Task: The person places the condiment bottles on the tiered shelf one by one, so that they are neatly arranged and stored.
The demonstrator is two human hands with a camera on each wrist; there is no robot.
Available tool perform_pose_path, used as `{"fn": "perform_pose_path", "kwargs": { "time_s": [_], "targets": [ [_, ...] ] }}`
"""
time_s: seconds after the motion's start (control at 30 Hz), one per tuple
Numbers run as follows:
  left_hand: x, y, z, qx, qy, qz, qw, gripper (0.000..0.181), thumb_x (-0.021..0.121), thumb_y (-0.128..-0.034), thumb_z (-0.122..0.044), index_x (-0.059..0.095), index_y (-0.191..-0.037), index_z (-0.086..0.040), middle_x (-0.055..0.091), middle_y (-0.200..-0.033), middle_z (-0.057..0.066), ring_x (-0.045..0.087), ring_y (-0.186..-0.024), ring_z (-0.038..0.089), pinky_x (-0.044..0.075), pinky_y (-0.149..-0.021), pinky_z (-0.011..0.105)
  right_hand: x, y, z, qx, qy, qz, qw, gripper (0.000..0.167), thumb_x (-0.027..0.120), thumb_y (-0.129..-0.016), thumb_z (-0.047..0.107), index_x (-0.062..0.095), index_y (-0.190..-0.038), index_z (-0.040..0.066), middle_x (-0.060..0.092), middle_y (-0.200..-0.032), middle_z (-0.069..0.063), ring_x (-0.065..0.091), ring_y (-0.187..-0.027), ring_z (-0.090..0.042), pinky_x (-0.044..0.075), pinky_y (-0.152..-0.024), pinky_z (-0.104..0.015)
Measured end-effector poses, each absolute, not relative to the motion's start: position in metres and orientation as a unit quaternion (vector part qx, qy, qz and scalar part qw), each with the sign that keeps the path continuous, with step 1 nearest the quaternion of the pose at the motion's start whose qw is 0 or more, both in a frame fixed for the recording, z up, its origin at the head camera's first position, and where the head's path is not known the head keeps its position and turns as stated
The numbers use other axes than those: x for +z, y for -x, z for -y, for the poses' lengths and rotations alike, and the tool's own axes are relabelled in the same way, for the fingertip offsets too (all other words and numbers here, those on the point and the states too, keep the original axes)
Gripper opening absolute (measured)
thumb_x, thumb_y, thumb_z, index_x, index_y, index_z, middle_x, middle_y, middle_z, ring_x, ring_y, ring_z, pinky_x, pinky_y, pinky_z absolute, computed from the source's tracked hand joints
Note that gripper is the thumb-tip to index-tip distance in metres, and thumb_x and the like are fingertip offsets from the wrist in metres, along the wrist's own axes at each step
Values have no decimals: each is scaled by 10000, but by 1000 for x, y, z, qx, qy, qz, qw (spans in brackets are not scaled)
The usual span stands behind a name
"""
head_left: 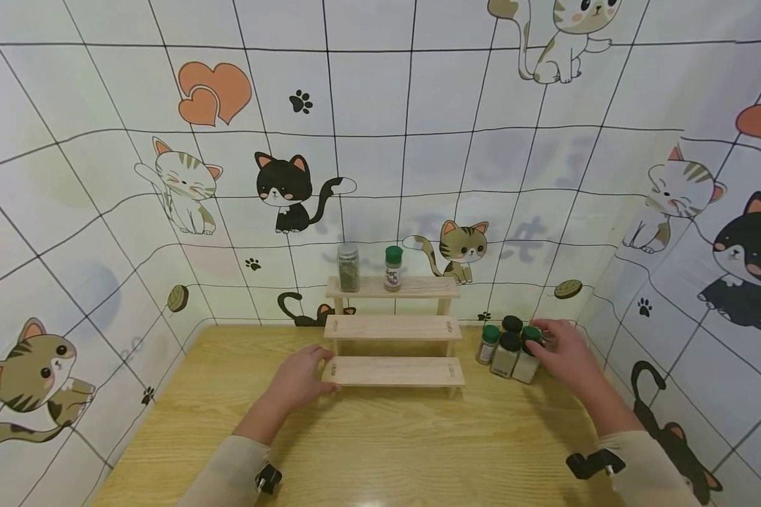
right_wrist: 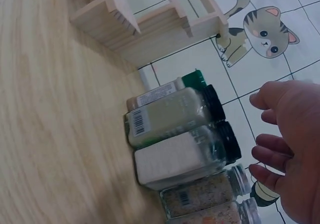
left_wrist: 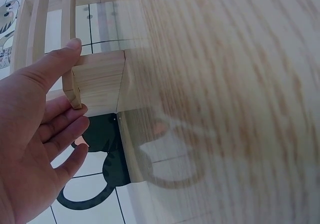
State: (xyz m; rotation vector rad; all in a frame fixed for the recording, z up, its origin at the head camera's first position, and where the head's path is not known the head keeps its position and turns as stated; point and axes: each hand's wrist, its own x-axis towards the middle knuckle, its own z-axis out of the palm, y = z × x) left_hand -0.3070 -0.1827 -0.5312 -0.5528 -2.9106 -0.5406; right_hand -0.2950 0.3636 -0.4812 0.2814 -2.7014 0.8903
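A three-step wooden rack (head_left: 393, 327) stands on the table. My left hand (head_left: 297, 379) grips the left end of its lowest step, thumb above and fingertips at the underside in the left wrist view. On the top step are a clear jar of green herbs (head_left: 349, 271) and a small green-capped spice bottle (head_left: 393, 269). To the right, my right hand (head_left: 567, 355) hovers over a cluster of spice jars, fingers loosely bent. The right wrist view shows a gap between those fingers and the black-lidded jars (right_wrist: 172, 156). Beside them lies a jar with coarse contents (right_wrist: 197, 194).
The wood-grain table (head_left: 380, 443) runs up to a wall covering (head_left: 368, 91) with printed cats and grid lines, which also encloses both sides. A green-capped bottle (head_left: 488, 345) stands at the cluster's left edge, right of the rack.
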Motion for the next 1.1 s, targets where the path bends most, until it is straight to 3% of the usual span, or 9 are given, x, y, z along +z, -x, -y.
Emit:
{"fn": "perform_pose_path", "kwargs": {
  "time_s": [0.2,0.43,0.7,0.93,1.1],
  "targets": [
    [-531,307,182,-178,182,965,65,696,1002,-821,-421,746,-1351,-50,711,-1292,109,697,-1200,366,581,-1040,555,-497,296,-365,262,-88,951,137,591,799,-1049,205,564,-1516,-70,513,-1396,-373,576,-1210,-566,509,-944,-746],
    [-529,305,181,-183,183,964,64,695,998,-830,-415,742,-1363,-50,710,-1299,113,697,-1203,374,578,-1046,562,-512,295,-362,230,-49,963,130,613,813,-1024,231,564,-1521,-29,523,-1312,-324,621,-1125,-529,555,-857,-691],
    [-530,305,181,-183,183,964,67,693,997,-831,-414,741,-1364,-52,706,-1298,110,696,-1200,376,575,-1052,561,-520,293,-361,242,-41,959,142,579,781,-1045,218,554,-1522,-16,539,-1327,-329,616,-1161,-562,543,-883,-723],
    [-529,305,181,-179,183,964,66,690,1001,-827,-408,741,-1357,-51,705,-1296,115,696,-1203,384,577,-1047,565,-526,287,-361,274,-51,946,164,525,771,-1049,187,574,-1479,-40,561,-1438,-385,572,-1279,-616,497,-991,-763],
    [-529,304,181,-184,180,964,63,691,1001,-829,-402,740,-1364,-52,705,-1296,110,695,-1208,381,573,-1054,565,-531,283,-359,283,-64,934,210,462,791,-1013,128,643,-1419,-37,635,-1361,-319,680,-1094,-496,565,-882,-656]
  ]
}}
